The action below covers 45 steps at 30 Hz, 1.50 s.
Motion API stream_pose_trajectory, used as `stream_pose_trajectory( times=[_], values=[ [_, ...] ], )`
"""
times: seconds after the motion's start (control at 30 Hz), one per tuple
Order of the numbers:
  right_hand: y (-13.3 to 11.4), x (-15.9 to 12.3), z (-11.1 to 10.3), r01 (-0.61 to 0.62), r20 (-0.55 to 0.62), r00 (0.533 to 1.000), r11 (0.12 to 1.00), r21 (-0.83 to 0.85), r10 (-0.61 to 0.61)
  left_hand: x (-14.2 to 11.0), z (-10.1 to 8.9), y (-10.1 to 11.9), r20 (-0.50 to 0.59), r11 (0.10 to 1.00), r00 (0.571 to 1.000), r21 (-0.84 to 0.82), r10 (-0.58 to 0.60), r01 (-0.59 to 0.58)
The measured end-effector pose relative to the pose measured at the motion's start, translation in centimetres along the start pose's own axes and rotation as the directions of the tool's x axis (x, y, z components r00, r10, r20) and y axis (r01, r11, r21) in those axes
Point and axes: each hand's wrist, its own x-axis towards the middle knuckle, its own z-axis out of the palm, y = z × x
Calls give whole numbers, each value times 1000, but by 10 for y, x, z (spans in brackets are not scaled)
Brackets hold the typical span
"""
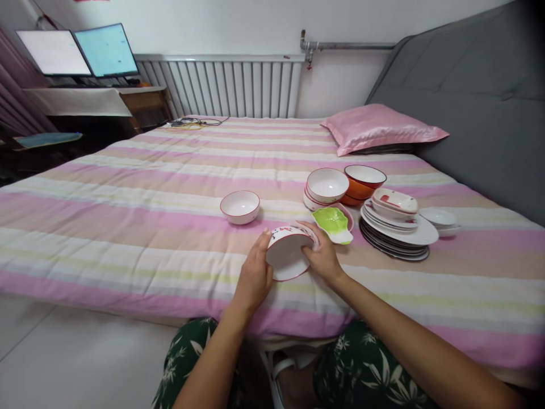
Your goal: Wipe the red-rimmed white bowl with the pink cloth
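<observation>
A white bowl [289,258] with a red rim and a floral pattern outside is tilted on its side above the bed's front part, its inside facing me. My left hand [256,270] grips its left side. My right hand [321,254] is closed on the right side, its thumb inside the rim. A pale pinkish piece, perhaps cloth [307,232], shows between the right fingers and the bowl. Beyond the hands, a similar white bowl [240,208] stands upright by itself. Just right of my right hand lies a green leaf-shaped dish [332,222].
Stacked white bowls [327,184] and orange bowls [363,183] stand behind the leaf dish. Farther right are a stack of plates [426,234] topped by small dishes [395,201], and more white dishes [440,218]. A pink pillow [378,126] and cables [193,121] lie on the striped bed [128,227].
</observation>
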Motion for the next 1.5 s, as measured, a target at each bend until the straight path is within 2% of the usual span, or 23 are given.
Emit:
stream_pose_trajectory(
  times=[0.2, 0.33, 0.4, 0.5, 0.57, 0.67, 0.73, 0.8, 0.9, 0.97, 1.07, 1.23, 1.5],
  values=[
    [-14, 0, -3, 122, 6, 993, 983, -135, -122, 0, 0, 3, 33, 998, 998, 34, 50, -51],
    [-19, 1, -4, 147, 34, 989, 968, -203, -143, 2, -2, 6, 47, 999, 998, 1, 40, -41],
    [-18, 2, -3, 134, 34, 991, 968, -214, -130, 1, 0, 6, 36, 999, 999, -52, -7, 8],
    [-10, 2, -3, 68, -21, 997, 987, -145, -72, -1, 8, 2, 3, 966, 983, -188, -181, 179],
    [-3, 2, -2, -18, -97, 995, 1000, -18, 17, -3, 14, -2, 23, 890, 945, -328, -327, 316],
    [8, 2, 0, -108, -181, 974, 983, 147, 134, -1, 19, -5, 125, 700, 874, -550, -470, 455],
    [13, 0, 4, -138, -202, 963, 970, 201, 179, 2, 17, -2, 183, 602, 852, -636, -490, 483],
    [15, -2, 9, -184, -202, 949, 946, 266, 241, 6, 12, 4, 217, 552, 846, -674, -487, 491],
    [13, -7, 18, -289, -131, 923, 876, 386, 362, 9, 5, 13, 269, 473, 822, -710, -502, 521],
    [11, -9, 21, -350, -67, 904, 821, 451, 422, 9, 3, 16, 280, 435, 826, -742, -490, 510],
    [9, -11, 22, -398, 0, 888, 768, 502, 459, 8, 4, 19, 248, 428, 844, -772, -476, 469],
    [6, -11, 17, -445, 91, 876, 719, 533, 474, 9, 6, 21, 186, 468, 829, -751, -527, 465],
    [0, -7, 12, -411, 62, 893, 753, 514, 446, 7, -2, 13, 165, 645, 871, -611, -463, 459]
  ],
)
